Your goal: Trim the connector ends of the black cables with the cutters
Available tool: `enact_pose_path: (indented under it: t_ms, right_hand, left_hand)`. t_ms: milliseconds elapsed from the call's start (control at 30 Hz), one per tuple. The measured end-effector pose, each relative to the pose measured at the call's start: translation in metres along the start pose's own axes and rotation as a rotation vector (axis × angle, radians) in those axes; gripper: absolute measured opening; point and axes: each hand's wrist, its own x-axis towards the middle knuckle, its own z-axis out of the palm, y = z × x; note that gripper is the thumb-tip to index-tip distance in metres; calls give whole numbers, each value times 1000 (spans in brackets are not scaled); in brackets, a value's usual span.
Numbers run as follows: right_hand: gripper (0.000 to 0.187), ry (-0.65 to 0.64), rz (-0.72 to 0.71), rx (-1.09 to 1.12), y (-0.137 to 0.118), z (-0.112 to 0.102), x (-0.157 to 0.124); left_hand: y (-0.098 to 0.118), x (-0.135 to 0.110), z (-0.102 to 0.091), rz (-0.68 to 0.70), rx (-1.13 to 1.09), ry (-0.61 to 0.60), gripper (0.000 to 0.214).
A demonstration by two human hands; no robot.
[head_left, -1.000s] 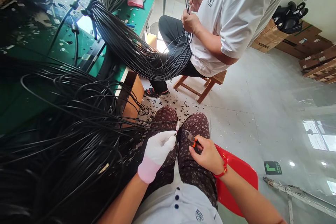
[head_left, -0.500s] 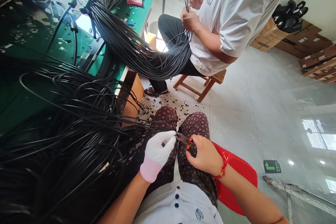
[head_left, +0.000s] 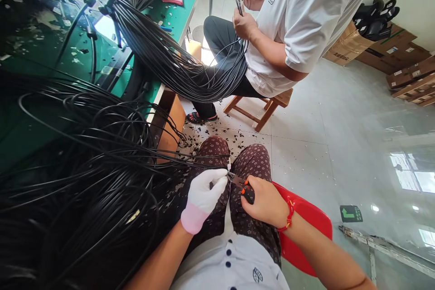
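My left hand [head_left: 205, 195], in a white glove with a pink cuff, pinches thumb and forefinger together above my lap. Thin black cables [head_left: 180, 159] run from the left to its fingertips, where the end is mostly hidden. In my bare right hand [head_left: 267, 204] is a pair of pliers [head_left: 239, 180] with black and orange handles. The jaws of the pliers meet the gloved fingertips. A small white piece [head_left: 229, 163] shows just beyond the jaws.
A heap of black cables [head_left: 102, 145] covers the left side and the green table [head_left: 185, 13]. Across from me a co-worker [head_left: 306, 22] sits on a wooden stool [head_left: 268, 111], holding cable ends. Black scraps litter the floor. Under me is a red stool [head_left: 312, 231].
A small white piece now shows above the plier jaws. The co-worker's far hand has opened somewhat. My hands stay almost in place.
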Motion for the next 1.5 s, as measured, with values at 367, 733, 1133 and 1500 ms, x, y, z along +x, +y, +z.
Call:
enact_pose_path:
  t_ms: [367, 733, 1133, 1500]
  right_hand:
    - [13, 115, 8, -14, 6, 7, 0]
    - [15, 165, -10, 167, 10, 9, 0]
    - [13, 96, -27, -70, 6, 2, 3]
    - [12, -10, 4, -31, 7, -2, 3]
  left_hand:
    - [11, 3, -2, -99, -80, -160, 22]
    - [19, 8, -6, -84, -57, -279, 30]
    - [7, 2, -5, 25, 125, -93, 21]
    - [2, 3, -6, 124, 195, -95, 18]
